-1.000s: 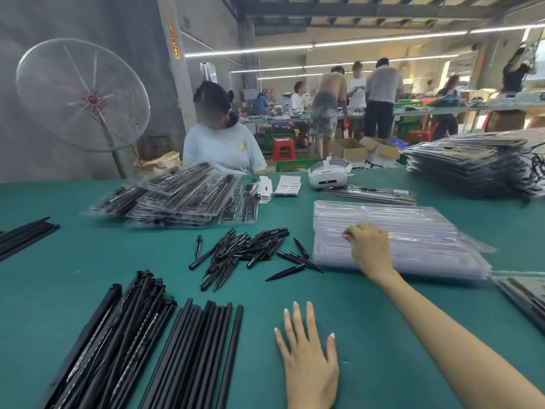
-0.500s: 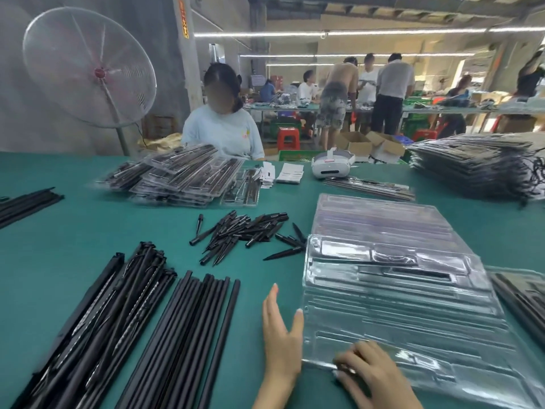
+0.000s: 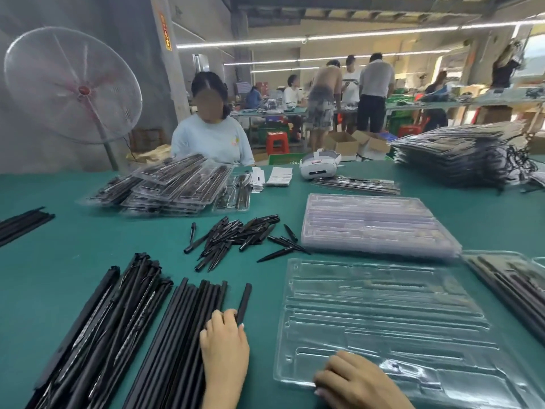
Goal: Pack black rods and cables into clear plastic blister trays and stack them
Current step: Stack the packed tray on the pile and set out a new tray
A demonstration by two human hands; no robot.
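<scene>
rods (image 3: 188, 335) are lying lengthwise just left of empty tray (image 3: 383, 320), running away from the person. left hand (image 3: 224, 346) is nearer, fingers curling onto one rod; right hand (image 3: 354, 379) is pressing tray's near edge, fingers bent.

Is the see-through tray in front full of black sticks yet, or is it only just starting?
Only just starting. Done: filled trays are piled across the table, and more at far right. In hand: an empty clear tray lies in front, the right hand on its near edge, while the left hand rests on the long black rods. Left: nothing is in this tray, and the short black pieces lie loose.
</scene>
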